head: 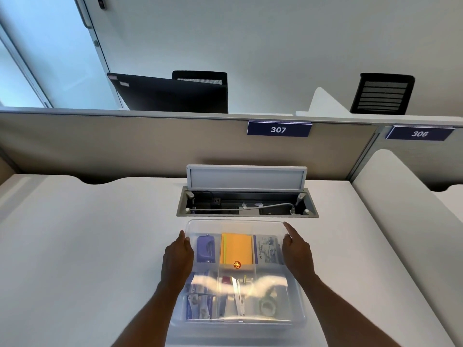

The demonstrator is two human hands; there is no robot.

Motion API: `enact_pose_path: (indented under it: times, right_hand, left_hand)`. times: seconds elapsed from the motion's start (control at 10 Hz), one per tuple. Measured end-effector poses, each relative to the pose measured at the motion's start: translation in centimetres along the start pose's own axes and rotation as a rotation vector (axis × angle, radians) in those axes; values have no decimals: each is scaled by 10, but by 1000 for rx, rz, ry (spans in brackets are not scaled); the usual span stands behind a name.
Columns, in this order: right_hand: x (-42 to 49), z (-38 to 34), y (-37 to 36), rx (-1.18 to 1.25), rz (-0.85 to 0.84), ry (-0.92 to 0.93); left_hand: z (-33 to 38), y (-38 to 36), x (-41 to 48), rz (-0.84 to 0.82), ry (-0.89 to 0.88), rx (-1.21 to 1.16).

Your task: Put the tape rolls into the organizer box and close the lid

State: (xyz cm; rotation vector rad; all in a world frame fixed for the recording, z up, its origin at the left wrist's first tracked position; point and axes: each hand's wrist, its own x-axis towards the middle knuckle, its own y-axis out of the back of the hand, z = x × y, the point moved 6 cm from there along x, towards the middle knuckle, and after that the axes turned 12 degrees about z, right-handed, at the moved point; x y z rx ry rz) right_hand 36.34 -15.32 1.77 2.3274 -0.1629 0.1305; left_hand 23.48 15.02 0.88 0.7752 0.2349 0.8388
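Observation:
A clear plastic organizer box (pixel 175 324) sits on the white desk close to me, with a clear lid (pixel 235 225) held over it. My left hand (pixel 176 259) grips the lid's left edge and my right hand (pixel 297 251) grips its right edge. Through the lid I see a clear tape roll (pixel 266 305) in the box's front right compartment. Other compartments hold a purple item (pixel 206 249), orange sticky notes (pixel 236 249), a printed packet (pixel 266 249) and small packets at the front left. Whether the lid sits flat on the box I cannot tell.
Just behind the box, a cable hatch (pixel 246 202) in the desk stands open with its flap raised. A beige partition (pixel 125 144) with signs 307 and 306 runs along the back. A white side divider (pixel 400 221) rises on the right.

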Motion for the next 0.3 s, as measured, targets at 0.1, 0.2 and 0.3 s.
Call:
enact_pose_path:
  times: [0.1, 0.2, 0.3]
  right_hand:
    - [0, -3, -1, -108, 7, 52]
    - [-4, -12, 4, -312, 12, 144]
    - [-8, -13, 1, -464, 68, 272]
  left_hand:
    - [1, -3, 0, -48, 9, 40]
    - [8, -3, -3, -95, -79, 147]
    - [30, -8, -9, -78, -379, 258]
